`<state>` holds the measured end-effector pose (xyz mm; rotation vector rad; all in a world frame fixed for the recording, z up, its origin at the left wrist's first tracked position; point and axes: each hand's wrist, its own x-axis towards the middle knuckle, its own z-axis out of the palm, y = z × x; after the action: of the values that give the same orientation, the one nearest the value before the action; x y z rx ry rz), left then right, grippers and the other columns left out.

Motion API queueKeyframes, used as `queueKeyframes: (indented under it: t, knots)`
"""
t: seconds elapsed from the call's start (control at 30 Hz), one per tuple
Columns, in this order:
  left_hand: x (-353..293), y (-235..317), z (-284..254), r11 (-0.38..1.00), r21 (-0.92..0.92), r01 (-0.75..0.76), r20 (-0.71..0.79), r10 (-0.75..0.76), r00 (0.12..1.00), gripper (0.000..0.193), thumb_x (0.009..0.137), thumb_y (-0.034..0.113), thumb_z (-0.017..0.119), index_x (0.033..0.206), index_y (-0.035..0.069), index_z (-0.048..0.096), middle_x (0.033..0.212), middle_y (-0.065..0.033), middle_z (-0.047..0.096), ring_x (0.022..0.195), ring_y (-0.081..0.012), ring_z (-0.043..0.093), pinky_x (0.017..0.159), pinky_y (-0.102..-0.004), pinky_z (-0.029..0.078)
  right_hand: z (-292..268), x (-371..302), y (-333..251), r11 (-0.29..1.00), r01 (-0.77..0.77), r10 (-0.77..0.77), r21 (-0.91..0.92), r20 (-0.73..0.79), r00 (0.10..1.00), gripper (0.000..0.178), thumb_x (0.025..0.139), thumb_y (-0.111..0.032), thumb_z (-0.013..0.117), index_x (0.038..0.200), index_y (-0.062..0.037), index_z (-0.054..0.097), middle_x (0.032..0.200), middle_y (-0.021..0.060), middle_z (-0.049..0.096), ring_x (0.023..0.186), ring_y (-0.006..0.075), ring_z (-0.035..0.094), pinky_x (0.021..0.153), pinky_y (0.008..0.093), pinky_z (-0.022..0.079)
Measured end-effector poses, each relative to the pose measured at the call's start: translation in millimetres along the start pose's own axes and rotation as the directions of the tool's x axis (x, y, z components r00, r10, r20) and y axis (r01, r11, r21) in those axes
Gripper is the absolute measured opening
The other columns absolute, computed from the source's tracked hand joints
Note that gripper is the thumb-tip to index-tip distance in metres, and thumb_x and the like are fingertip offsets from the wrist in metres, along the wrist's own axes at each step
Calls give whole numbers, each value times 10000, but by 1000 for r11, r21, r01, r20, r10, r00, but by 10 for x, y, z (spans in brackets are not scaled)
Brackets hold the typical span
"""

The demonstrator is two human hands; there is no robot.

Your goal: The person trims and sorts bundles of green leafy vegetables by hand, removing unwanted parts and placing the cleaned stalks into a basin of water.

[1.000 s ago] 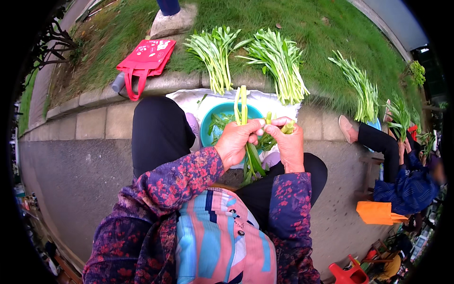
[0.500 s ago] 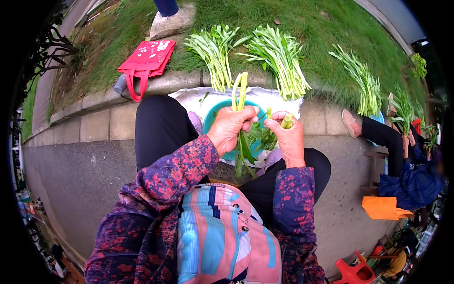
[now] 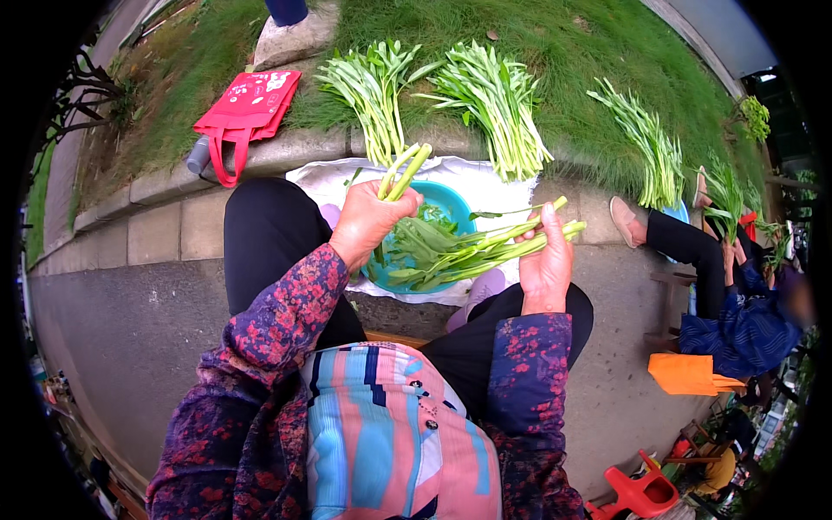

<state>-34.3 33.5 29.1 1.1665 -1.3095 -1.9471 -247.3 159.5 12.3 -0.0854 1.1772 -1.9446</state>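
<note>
My left hand (image 3: 371,224) is closed round a few thick pale-green stalks (image 3: 407,170) of what looks like water spinach, cut ends pointing up and away. To its right, my right hand (image 3: 549,260) grips a looser bunch of water spinach (image 3: 485,248). That bunch slants left, its leafy tops over a teal basin (image 3: 444,191) between my feet, and its cut ends stick out past my fingers. Loose green leaves lie inside the basin. Under the basin spreads a white cloth (image 3: 308,176). My left palm hides the lower part of its stalks.
Two large heaps of greens (image 3: 371,97) (image 3: 496,106) rest on the grass and stone curb ahead. A red bag (image 3: 251,106) and a grey bottle (image 3: 198,154) sit at left. On the right, a seated person (image 3: 737,338) handles greens near an orange bag (image 3: 689,373) and a red stool (image 3: 641,491).
My hands have moved apart, the left one drawing leftward. The right hand's bunch has swung into view, lying sideways over the basin. The whole view has shifted slightly.
</note>
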Motion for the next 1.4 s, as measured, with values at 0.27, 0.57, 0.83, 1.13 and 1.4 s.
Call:
queueKeyframes:
  t: [0.27, 0.57, 0.83, 1.13, 1.4]
  knots:
    - [38, -95, 64, 1000, 0, -12, 39, 12, 999, 88, 773, 49, 664, 829, -9, 628, 759, -46, 631, 708, -101, 585, 693, -231, 460, -19, 33, 27, 994, -82, 89, 79, -86, 992, 161, 832, -183, 666, 830, -90, 535, 760, 9, 539, 621, 102, 466, 575, 244, 393]
    - [72, -62, -8, 993, 113, -18, 16, 16, 1000, 102, 789, 101, 680, 807, 15, 626, 706, -21, 622, 641, -71, 551, 610, -221, 426, -87, 62, 15, 992, -86, 94, 90, -84, 992, 181, 848, -242, 651, 846, -90, 552, 772, 40, 552, 620, 117, 443, 620, 263, 383]
    - [93, -25, -116, 981, 196, -16, 8, 14, 1000, 109, 777, 109, 693, 801, 24, 629, 704, 7, 606, 632, -49, 519, 592, -218, 418, -87, 2, -43, 996, -76, 76, 41, -1, 997, 195, 856, -230, 638, 907, -63, 551, 822, 24, 530, 643, 100, 443, 624, 238, 364]
    - [180, -123, -217, 954, 253, -161, 27, 159, 987, 115, 781, 45, 673, 882, 26, 620, 792, 18, 604, 696, -43, 515, 647, -218, 434, -185, -21, -130, 998, -45, 41, 54, 66, 997, 219, 872, -226, 613, 978, -43, 556, 838, 42, 541, 642, 109, 450, 629, 252, 390]
    - [175, -238, -210, 934, 344, -92, 120, 54, 991, 152, 774, 49, 688, 911, 4, 639, 807, -15, 627, 733, -69, 544, 691, -235, 452, -226, -72, -202, 995, -45, 38, 92, 70, 997, 266, 859, -191, 628, 1041, -9, 564, 862, 56, 558, 714, 133, 496, 690, 268, 432]
